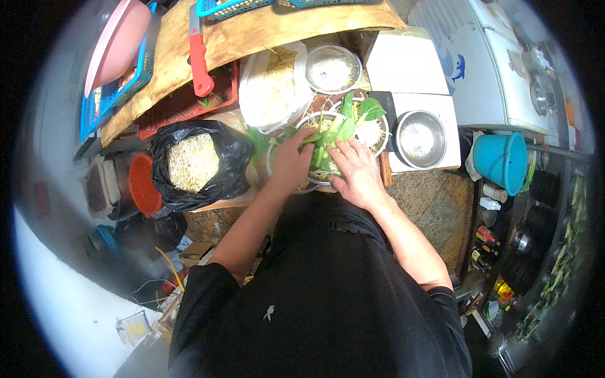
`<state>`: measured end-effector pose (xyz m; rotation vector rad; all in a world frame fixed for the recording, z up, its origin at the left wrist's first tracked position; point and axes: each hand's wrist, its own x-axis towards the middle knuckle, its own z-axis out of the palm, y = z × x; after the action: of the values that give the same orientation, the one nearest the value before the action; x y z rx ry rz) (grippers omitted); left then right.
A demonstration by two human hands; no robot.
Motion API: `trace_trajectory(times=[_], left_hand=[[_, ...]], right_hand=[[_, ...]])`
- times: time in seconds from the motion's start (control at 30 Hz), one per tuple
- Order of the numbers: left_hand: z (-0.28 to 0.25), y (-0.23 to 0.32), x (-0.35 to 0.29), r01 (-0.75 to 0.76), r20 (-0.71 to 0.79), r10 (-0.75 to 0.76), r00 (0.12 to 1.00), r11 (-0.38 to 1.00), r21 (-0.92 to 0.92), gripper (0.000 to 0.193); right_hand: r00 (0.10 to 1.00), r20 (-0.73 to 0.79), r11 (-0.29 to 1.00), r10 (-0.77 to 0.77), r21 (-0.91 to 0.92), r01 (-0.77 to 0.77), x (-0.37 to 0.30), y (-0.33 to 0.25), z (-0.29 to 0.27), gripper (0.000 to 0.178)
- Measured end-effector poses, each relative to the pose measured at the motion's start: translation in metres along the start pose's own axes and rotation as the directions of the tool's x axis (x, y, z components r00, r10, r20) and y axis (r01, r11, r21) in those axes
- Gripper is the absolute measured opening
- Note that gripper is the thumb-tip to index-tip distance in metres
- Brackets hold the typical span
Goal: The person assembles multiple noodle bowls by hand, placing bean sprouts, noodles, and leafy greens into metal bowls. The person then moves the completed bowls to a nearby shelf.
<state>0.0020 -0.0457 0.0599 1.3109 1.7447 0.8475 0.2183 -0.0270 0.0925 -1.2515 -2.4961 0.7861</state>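
- Leafy greens [345, 129]: centre, heaped over round bowls [270, 165], between both hands; lower parts hidden by fingers.
- Pink basin [118, 41]: far upper left, top cut off; overlaps blue basket [149, 60], contents mostly masked.
- Orange-red bucket [145, 184]: partly behind black bag [238, 143] of bean sprouts [192, 162].
- Red crate [167, 118]: largely covered by wooden board [170, 53]. Red-handled knife [200, 63] juts past board's edge.
- White bag [252, 104]: pale sprouts inside, beyond the hands.
- Left hand [293, 157]: fingers bent against greens; cannot tell whether gripping.
- Right hand [358, 167]: fingers spread on leaves, blocking bowls beneath.
- Wooden handle [386, 169]: just beside right hand.
- Steel bowl [421, 140]: farther right.
- Teal bucket [501, 162]: right; shelf goods near it too small to identify.
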Motion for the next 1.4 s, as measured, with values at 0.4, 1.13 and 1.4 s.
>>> trace_trajectory(times=[0.4,1.13,1.4], left_hand=[[-0.007,-0.016,0.003,0.131,-0.212,-0.203,0.956,0.941,-0.311,0.032],[-0.003,-0.013,0.007,0.085,-0.241,-0.129,0.962,0.979,-0.184,0.029],[0.006,-0.016,0.009,-0.177,-0.238,0.237,0.942,0.953,0.247,0.032]], right_hand=[[0.992,-0.123,0.998,-0.04,0.05,0.047,-0.003,-0.002,0.009,0.061],[0.954,-0.298,0.997,-0.01,0.072,0.033,0.003,-0.007,0.019,0.046],[0.979,-0.199,0.999,-0.036,0.016,0.04,0.015,-0.016,0.017,0.055]])
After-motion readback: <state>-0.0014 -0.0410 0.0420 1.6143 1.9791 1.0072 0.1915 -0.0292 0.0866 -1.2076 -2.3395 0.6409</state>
